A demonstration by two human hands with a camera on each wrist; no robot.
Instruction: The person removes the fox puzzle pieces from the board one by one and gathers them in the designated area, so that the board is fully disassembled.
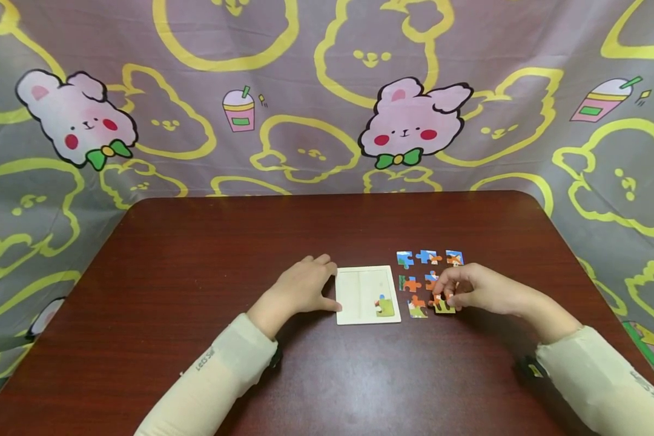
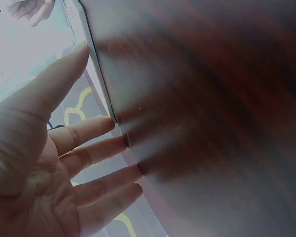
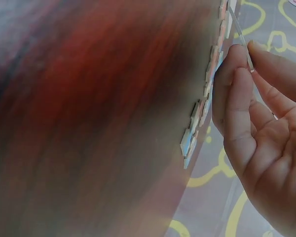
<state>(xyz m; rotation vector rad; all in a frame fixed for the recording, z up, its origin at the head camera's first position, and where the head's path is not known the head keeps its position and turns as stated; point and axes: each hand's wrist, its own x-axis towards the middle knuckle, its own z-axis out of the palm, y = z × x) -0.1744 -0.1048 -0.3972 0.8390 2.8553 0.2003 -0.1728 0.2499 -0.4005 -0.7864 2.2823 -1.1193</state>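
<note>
My left hand (image 1: 304,286) rests at the left edge of a pale square puzzle board (image 1: 358,297), thumb and fingertips touching its side, fingers fairly straight. One green jigsaw piece (image 1: 384,306) lies in the board's lower right corner. Between thumb and fingers, my right hand (image 1: 482,290) pinches a jigsaw piece (image 1: 443,304) with green and orange on it; the right wrist view shows this piece (image 3: 249,59) edge-on, tilted above the table. Loose pieces lie around that hand: a blue one (image 1: 405,258), an orange one (image 1: 410,283) and an orange-green one (image 1: 417,307) among several.
The dark red-brown table (image 1: 240,236) has rounded far corners. Behind it and along both sides hangs a grey cloth (image 1: 305,79) printed with cartoon rabbits and yellow outlines. The loose pieces stand in rough rows right of the board.
</note>
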